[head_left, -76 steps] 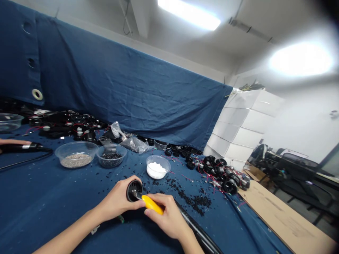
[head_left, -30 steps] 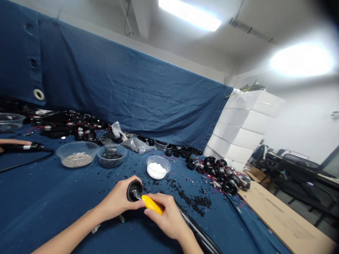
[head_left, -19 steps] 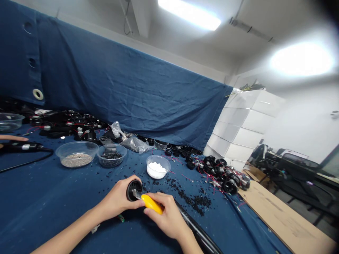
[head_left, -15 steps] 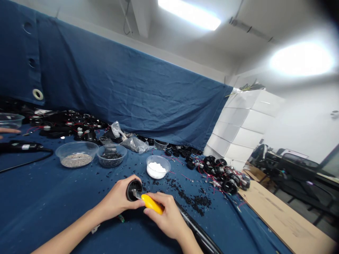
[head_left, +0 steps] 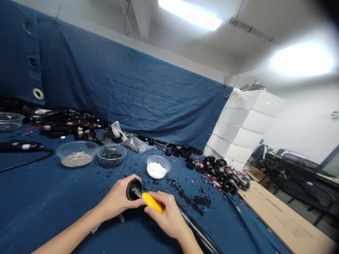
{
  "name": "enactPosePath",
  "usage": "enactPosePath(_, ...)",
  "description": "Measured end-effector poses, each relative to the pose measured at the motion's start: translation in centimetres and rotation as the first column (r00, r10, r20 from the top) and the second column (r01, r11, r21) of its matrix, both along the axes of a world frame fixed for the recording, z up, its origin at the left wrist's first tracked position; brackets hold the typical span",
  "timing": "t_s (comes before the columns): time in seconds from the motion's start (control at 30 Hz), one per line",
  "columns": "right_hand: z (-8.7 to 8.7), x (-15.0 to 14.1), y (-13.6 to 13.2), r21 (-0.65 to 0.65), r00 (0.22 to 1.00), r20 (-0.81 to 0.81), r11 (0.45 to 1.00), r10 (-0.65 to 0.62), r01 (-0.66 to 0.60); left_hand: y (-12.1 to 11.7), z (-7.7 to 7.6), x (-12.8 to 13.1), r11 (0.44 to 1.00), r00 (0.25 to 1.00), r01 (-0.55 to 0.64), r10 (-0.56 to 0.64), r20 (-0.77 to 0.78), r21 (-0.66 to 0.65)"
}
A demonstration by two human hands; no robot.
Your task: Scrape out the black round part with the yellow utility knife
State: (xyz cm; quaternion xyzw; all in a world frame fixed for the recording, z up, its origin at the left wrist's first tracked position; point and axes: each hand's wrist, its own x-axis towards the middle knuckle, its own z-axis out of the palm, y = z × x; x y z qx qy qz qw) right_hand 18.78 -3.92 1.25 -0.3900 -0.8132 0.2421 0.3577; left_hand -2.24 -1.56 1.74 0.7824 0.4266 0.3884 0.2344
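My left hand [head_left: 122, 195] is closed around a round black plastic housing [head_left: 130, 192], its hollow side turned toward my right. In my right hand [head_left: 169, 213] is a yellow-handled utility knife [head_left: 151, 202]. The metal blade reaches into the housing's opening; whether it touches the inside I cannot tell. My left thumb lies along the rim, close to the knife's front end. A black tube [head_left: 197, 227] runs beneath my right hand and wrist. Beyond my hands stands a clear tub of small white pieces [head_left: 156, 173].
Small black pieces [head_left: 197, 201] are scattered over the blue cloth. Clear bowls hold silvery bits [head_left: 76, 158] and dark screw-like pieces [head_left: 111, 160]. A corded black tool [head_left: 21, 146] lies at left. Wired black parts [head_left: 225, 174] are heaped at right, near white boxes [head_left: 238, 127].
The blade has shifted very slightly in the housing, with my right hand. Another person's fingers at the far left have gone out of view.
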Motion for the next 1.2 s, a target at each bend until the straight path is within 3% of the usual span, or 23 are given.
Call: enactPosePath(1.2, 0.12, 0.11, -0.03, -0.054, 0.999, -0.011, 0.997, 0.053, -0.054, -0.51, 0.33, 0.10, 1.000, 1.000, -0.002, 0.001, -0.018, -0.017)
